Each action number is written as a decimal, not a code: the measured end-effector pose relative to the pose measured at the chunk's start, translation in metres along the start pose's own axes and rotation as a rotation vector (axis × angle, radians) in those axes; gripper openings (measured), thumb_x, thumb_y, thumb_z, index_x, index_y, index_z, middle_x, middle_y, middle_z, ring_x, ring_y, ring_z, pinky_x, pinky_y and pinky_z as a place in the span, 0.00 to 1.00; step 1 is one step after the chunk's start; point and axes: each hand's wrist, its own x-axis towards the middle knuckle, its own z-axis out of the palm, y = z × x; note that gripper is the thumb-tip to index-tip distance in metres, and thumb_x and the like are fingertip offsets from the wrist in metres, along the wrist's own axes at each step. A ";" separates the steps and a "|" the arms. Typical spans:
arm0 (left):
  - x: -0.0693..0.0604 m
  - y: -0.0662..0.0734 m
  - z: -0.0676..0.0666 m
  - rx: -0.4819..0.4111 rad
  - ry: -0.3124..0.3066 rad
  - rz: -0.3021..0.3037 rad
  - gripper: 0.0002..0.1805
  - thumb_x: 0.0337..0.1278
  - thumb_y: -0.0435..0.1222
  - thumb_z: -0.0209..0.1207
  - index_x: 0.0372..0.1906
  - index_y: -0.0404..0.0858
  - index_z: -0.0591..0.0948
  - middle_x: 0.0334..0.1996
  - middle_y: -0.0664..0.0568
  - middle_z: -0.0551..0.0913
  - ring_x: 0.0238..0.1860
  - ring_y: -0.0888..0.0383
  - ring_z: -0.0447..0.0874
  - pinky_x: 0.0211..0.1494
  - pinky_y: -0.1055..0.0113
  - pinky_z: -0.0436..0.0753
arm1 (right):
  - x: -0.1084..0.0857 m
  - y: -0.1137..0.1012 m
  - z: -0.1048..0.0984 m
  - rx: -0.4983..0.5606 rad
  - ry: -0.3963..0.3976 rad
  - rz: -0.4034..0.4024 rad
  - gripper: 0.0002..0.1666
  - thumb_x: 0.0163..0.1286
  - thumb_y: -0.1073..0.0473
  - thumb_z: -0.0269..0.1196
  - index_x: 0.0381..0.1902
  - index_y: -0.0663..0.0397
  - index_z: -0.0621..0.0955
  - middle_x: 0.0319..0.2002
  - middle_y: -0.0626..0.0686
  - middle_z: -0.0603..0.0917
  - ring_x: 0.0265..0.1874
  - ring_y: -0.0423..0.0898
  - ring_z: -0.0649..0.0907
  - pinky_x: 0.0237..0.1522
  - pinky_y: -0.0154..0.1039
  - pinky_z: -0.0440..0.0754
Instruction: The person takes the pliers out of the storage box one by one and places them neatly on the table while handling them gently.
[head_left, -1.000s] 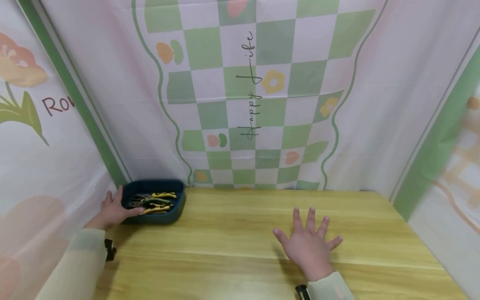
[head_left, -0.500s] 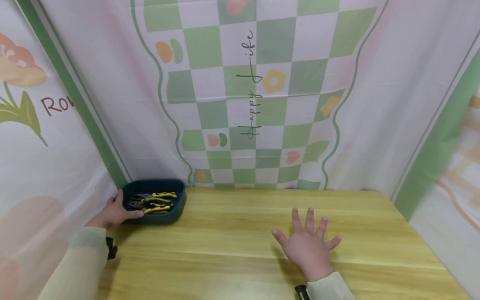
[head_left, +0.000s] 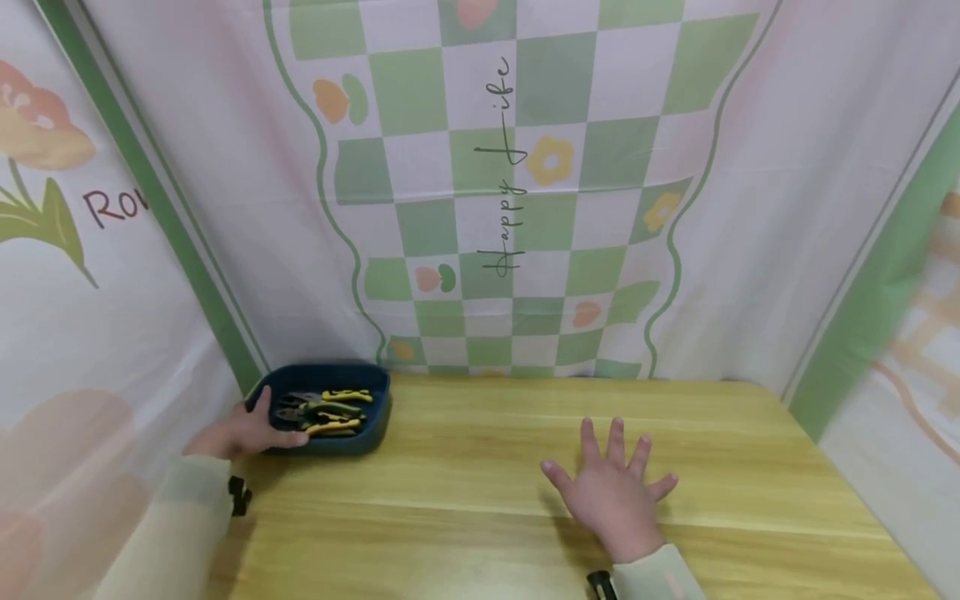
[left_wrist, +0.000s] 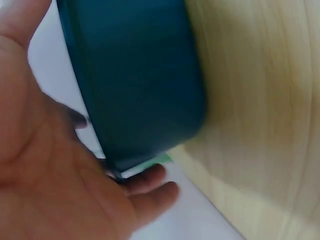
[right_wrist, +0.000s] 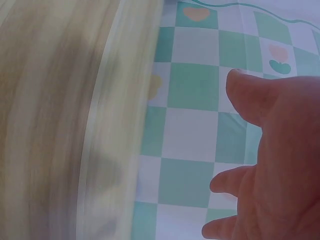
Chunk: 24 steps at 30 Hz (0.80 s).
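Note:
A dark blue tray (head_left: pixel 384 412) stands at the back left of the wooden table. Inside it lie several hand tools (head_left: pixel 333 409) with yellow and dark green handles and grey metal heads, which look like pliers or cutters. My left hand (head_left: pixel 251 430) grips the tray's left near corner, thumb along the near rim and a finger over the left side. In the left wrist view the palm (left_wrist: pixel 45 165) faces the tray's outer wall (left_wrist: pixel 140 75), with bent fingertips at its corner. My right hand (head_left: pixel 611 497) is held over the table with fingers spread, holding nothing.
The wooden table (head_left: pixel 465 475) reaches back to a hanging cloth (head_left: pixel 547 225) with green and white checks. More printed cloth (head_left: pixel 97 350) borders the table on the left, close to my left arm, and on the right.
My left fingers have come down onto the tray's edge. Tray and tools have shifted slightly right and toward me with that hand. My right hand has hardly moved.

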 end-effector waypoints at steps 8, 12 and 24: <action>-0.018 0.020 0.011 0.024 0.004 0.035 0.76 0.48 0.64 0.68 0.74 0.27 0.25 0.65 0.10 0.29 0.65 0.15 0.31 0.63 0.27 0.54 | 0.000 0.002 -0.003 0.005 -0.009 0.001 0.69 0.56 0.10 0.35 0.80 0.53 0.49 0.75 0.72 0.35 0.66 0.80 0.29 0.45 0.83 0.21; -0.012 0.000 0.007 -0.080 0.010 0.135 0.73 0.54 0.52 0.71 0.71 0.22 0.23 0.68 0.13 0.29 0.67 0.18 0.31 0.66 0.29 0.49 | 0.000 0.002 -0.004 0.005 -0.010 -0.003 0.70 0.56 0.10 0.35 0.80 0.54 0.49 0.75 0.72 0.35 0.66 0.81 0.31 0.45 0.84 0.22; 0.000 -0.030 0.005 -0.252 -0.119 0.203 0.71 0.59 0.45 0.69 0.70 0.27 0.18 0.69 0.21 0.19 0.68 0.21 0.25 0.66 0.28 0.42 | 0.000 0.002 -0.006 0.022 -0.051 0.011 0.71 0.55 0.09 0.34 0.80 0.55 0.49 0.74 0.73 0.34 0.65 0.84 0.32 0.42 0.86 0.26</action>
